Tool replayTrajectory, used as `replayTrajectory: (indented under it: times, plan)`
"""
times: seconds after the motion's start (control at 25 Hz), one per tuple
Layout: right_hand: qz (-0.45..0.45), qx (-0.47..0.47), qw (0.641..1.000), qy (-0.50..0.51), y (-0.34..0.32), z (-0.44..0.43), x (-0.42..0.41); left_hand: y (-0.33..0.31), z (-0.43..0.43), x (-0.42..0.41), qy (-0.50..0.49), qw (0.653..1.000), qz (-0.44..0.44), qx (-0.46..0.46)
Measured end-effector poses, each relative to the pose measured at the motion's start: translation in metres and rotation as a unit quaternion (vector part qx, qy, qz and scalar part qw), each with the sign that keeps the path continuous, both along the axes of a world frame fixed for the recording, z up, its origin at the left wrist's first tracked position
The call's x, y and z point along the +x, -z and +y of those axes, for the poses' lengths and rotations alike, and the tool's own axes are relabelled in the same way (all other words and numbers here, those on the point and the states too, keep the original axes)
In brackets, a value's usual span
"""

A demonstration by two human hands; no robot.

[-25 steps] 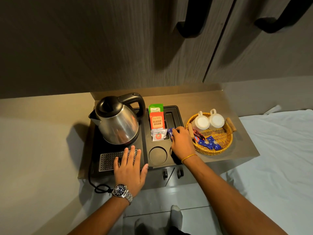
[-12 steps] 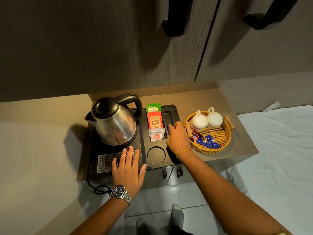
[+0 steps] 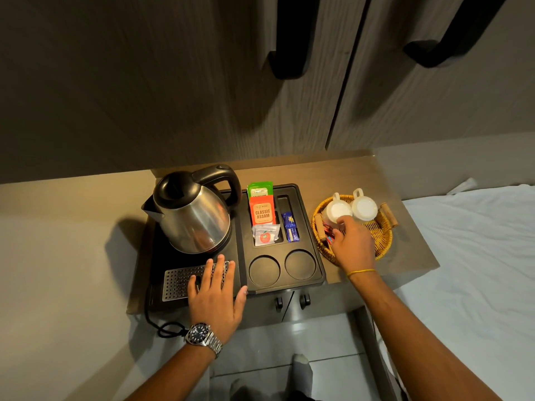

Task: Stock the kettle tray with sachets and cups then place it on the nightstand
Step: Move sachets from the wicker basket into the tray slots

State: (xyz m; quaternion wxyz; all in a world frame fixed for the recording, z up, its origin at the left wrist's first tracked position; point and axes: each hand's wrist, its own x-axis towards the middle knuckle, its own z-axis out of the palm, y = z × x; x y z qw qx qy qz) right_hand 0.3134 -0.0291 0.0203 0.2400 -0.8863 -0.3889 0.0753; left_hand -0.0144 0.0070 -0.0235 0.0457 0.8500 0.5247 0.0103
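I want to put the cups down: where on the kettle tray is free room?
Free: the two round recesses at the tray's front right, bordered by the sachet compartment behind and the drip grille to their left. Crowded: the sachets, the kettle, and the left hand on the grille.

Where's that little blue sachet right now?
The blue sachet lies in the tray's narrow right-hand slot, beside the Classic Assam packet, above the round cup wells.
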Motion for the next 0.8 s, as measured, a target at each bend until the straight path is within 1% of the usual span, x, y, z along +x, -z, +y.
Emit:
replayTrajectory:
  times: [0.16,0.28,0.48,0.68,0.8]
  plan:
    - [0.008,-0.019,0.999,0.026,0.004,0.003,-0.002,0.0,0.0,0.0,-0.001,1.0,0.0,0.001]
    - [-0.017,-0.075,0.997,-0.008,0.01,-0.002,-0.004,-0.002,0.0,0.001,0.002,1.0,0.002,0.006]
    - [-0.02,-0.096,0.994,-0.047,0.01,0.0,0.002,-0.005,-0.002,0.002,-0.003,1.0,0.005,0.002]
    - [-0.043,-0.083,0.994,-0.054,0.012,-0.003,0.0,-0.005,-0.002,0.002,-0.002,1.0,-0.001,0.003]
    - [-0.048,-0.045,0.997,-0.047,0.007,-0.006,0.002,-0.003,-0.002,0.002,-0.002,1.0,-0.001,0.004]
